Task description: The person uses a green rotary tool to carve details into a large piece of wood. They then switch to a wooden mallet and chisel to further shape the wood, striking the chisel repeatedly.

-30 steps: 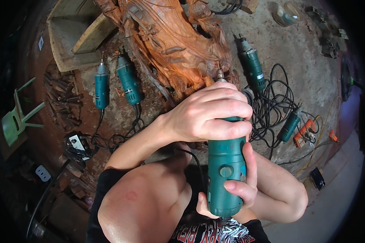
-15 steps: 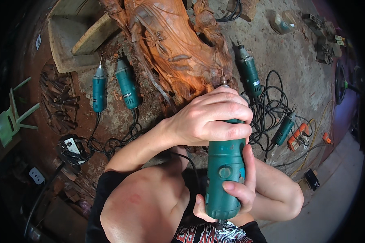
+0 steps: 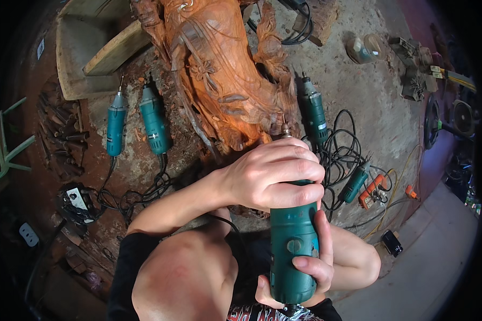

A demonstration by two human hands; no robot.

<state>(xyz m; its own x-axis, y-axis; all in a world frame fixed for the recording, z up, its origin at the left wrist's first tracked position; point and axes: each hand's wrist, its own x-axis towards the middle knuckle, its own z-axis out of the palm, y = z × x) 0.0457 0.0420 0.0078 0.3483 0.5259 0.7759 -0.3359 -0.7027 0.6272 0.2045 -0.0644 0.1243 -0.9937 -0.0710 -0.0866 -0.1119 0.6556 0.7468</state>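
Note:
A green die grinder (image 3: 292, 235) points away from me, held in both hands. My left hand (image 3: 276, 171) wraps over its front end, fingers curled across the top. Around the rear of the body, my right hand (image 3: 320, 262) is closed, thumb lying along the housing. The metal collet and bit (image 3: 286, 130) stick out past my left hand, at the near right edge of an orange-brown wood carving (image 3: 219, 75). Whether the tip touches the wood I cannot make out. Carved folds and a flower show on the wood's surface.
Two green grinders (image 3: 154, 120) lie left of the carving, another (image 3: 314, 109) to its right, and a smaller one (image 3: 357, 182) by tangled black cords (image 3: 337, 139). An orange power strip (image 3: 373, 191) sits at right. A wooden box (image 3: 69, 51) and a pale green chair (image 3: 5, 155) are at left.
The whole view has shifted, so most floor items appear further left and the carving lower. Both hands keep their hold on the grinder, its bit still beside the carving's near right edge.

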